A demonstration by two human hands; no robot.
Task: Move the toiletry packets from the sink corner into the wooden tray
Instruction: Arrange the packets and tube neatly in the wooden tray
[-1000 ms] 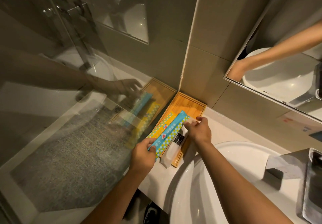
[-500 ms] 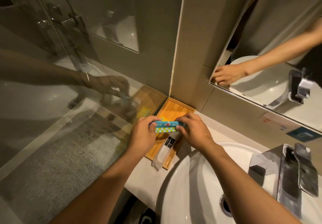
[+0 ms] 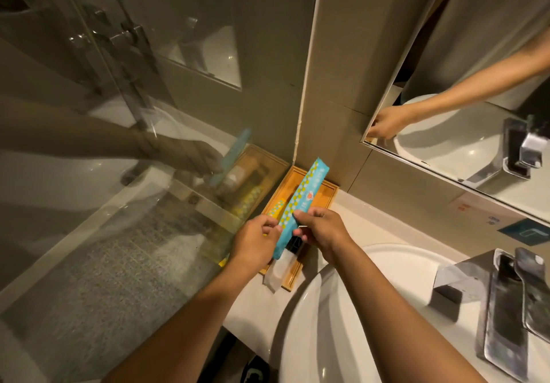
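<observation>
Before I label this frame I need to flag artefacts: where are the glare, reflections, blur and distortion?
Head view: dim warm light; glass panel ghosts the hands and wooden tray; mirror repeats an arm; faucet smeared; wall edges bow, wide-angle; blue packet sharp.

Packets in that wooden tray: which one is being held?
The blue packet, pinched by both hands; the yellow packet and white packet lie in the tray.
</observation>
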